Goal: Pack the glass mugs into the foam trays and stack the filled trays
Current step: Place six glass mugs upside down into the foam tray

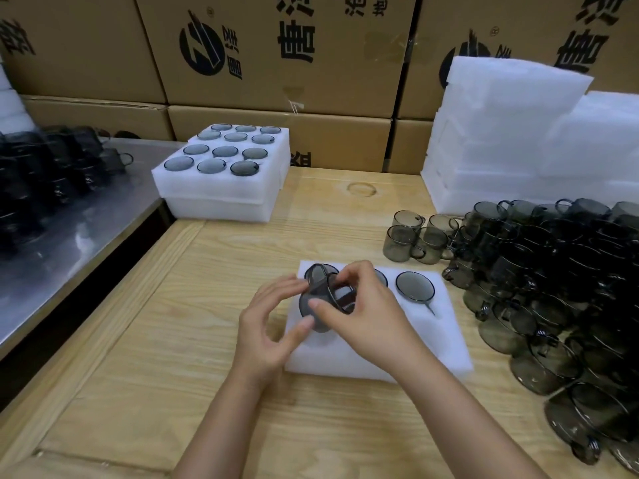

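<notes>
A white foam tray lies on the wooden table in front of me. Its back row holds smoky glass mugs: one at the right, one at the left and one mostly hidden behind my right hand. Over the tray's left part I hold a tilted smoky glass mug. My right hand grips it from above and the right, thumb on its side. My left hand touches its lower left with thumb and fingertips. At the back left stand stacked filled trays, the top one full of mugs.
A large heap of loose smoky mugs covers the table's right side, with a few upright mugs at its left edge. Empty foam trays are piled at the back right. Cardboard boxes form the back wall. More mugs sit on a metal table at left.
</notes>
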The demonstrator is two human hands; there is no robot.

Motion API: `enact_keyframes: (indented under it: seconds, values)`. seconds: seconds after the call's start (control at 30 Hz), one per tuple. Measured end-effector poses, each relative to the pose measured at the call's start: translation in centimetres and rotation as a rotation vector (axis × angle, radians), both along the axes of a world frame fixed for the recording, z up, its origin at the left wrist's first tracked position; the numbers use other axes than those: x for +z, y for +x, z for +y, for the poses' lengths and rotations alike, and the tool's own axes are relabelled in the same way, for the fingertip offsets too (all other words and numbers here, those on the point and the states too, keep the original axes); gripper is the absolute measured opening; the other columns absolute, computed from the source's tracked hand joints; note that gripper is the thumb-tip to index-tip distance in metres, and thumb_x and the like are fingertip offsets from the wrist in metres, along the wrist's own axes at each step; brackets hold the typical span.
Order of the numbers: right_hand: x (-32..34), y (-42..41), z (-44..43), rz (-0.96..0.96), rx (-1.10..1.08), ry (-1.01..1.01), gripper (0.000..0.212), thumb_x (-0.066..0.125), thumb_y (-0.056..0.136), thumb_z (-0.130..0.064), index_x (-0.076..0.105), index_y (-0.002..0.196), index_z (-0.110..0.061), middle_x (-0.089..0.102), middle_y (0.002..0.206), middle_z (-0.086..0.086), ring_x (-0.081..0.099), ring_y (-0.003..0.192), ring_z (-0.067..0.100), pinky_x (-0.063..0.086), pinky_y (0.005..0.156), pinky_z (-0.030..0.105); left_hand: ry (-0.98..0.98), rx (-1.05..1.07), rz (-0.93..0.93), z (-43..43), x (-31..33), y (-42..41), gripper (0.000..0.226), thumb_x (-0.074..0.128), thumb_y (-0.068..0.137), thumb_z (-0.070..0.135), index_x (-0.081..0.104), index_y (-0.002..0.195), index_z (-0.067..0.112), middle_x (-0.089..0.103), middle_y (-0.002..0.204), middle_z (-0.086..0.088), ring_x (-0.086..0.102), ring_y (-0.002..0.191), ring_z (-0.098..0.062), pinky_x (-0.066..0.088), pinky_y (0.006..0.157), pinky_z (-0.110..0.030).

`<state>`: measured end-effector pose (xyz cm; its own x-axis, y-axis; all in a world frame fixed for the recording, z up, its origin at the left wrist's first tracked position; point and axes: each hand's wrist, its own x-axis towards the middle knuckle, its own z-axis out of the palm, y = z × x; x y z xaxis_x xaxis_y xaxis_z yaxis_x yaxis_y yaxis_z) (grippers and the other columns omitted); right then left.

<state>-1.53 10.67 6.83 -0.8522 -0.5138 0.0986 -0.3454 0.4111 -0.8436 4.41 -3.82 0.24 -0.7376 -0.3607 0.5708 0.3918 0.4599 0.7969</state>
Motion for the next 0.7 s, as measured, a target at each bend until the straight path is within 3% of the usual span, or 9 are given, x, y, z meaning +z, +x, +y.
enact_keyframes:
  seconds: [0.07,0.13,0.2,0.3,0.37,0.5,0.63,0.7]
  values:
    - [-0.2,0.0,0.2,-0.017,-0.001,0.036,0.053,0.073,0.072,-0.046,0.04,0.11,-0.029,0.054,0.104,-0.016,0.054,0.091,0.001,0.041,0.068,0.01,0.236,-0.102,-0.045,-0.1,-0.1,0.0,0.04,0.055,0.076,0.033,0.067,0.105,0.008,0.072,0.103,-0.005,0.063,0.107,-0.02,0.047,0.092,-0.032]
    - [-0.3,0.0,0.0,0.059,0.029,0.084,0.054,0.073,0.072,-0.047,0.045,0.115,-0.032,0.055,0.104,-0.019,0.052,0.091,-0.001,0.039,0.069,0.008,0.337,-0.073,-0.058,-0.2,-0.2,-0.3,0.042,0.049,0.08,0.035,0.064,0.106,0.006,0.073,0.096,-0.005,0.066,0.098,-0.016,0.047,0.086,-0.021]
    - [-0.3,0.2,-0.4,0.192,0.071,0.154,0.048,0.071,0.073,-0.048,0.053,0.113,-0.03,0.056,0.103,-0.018,0.05,0.093,0.0,0.037,0.071,0.011,0.338,-0.019,-0.067,0.0,-0.6,-0.5,0.042,0.047,0.083,0.038,0.063,0.108,0.01,0.073,0.095,-0.005,0.066,0.097,-0.012,0.045,0.085,-0.016]
    - [-0.4,0.5,-1.2,0.332,0.108,0.288,0.048,0.067,0.076,-0.05,0.054,0.114,-0.024,0.056,0.107,-0.009,0.049,0.1,0.009,0.036,0.075,0.02,0.313,0.031,-0.061,0.0,-1.3,-0.7,0.036,0.054,0.079,0.037,0.062,0.109,0.019,0.069,0.107,-0.001,0.064,0.103,-0.017,0.048,0.089,-0.028]
    - [-0.6,0.5,-1.7,0.367,0.125,0.368,0.051,0.065,0.078,-0.049,0.052,0.119,-0.02,0.055,0.112,-0.005,0.048,0.108,0.013,0.036,0.081,0.022,0.327,0.045,-0.045,-0.1,-1.4,-0.7,0.037,0.057,0.078,0.034,0.062,0.11,0.018,0.068,0.11,0.001,0.064,0.102,-0.021,0.05,0.088,-0.032]
    - [-1.4,0.5,-2.1,0.442,0.14,0.429,0.051,0.062,0.08,-0.049,0.051,0.12,-0.018,0.055,0.112,-0.002,0.042,0.11,0.016,0.034,0.083,0.023,0.324,0.028,-0.038,0.1,-1.3,-0.6,0.033,0.057,0.079,0.034,0.065,0.106,0.018,0.069,0.107,0.0,0.063,0.103,-0.015,0.049,0.085,-0.022]
    - [-1.5,0.4,-1.5,0.455,0.168,0.453,0.06,0.057,0.076,-0.064,0.053,0.119,-0.022,0.058,0.111,-0.009,0.038,0.106,0.013,0.035,0.086,0.024,0.29,0.011,-0.058,0.3,-0.9,-0.6,0.04,0.057,0.076,0.038,0.066,0.106,0.013,0.068,0.108,-0.003,0.062,0.106,-0.019,0.048,0.089,-0.032]
    - [-0.9,-0.1,-1.0,0.43,0.199,0.398,0.059,0.048,0.079,-0.066,0.054,0.119,-0.023,0.056,0.116,-0.012,0.035,0.109,0.012,0.034,0.092,0.026,0.304,0.019,-0.052,0.4,-0.1,-0.8,0.039,0.055,0.078,0.036,0.065,0.107,0.012,0.068,0.109,-0.002,0.061,0.105,-0.016,0.046,0.09,-0.027]
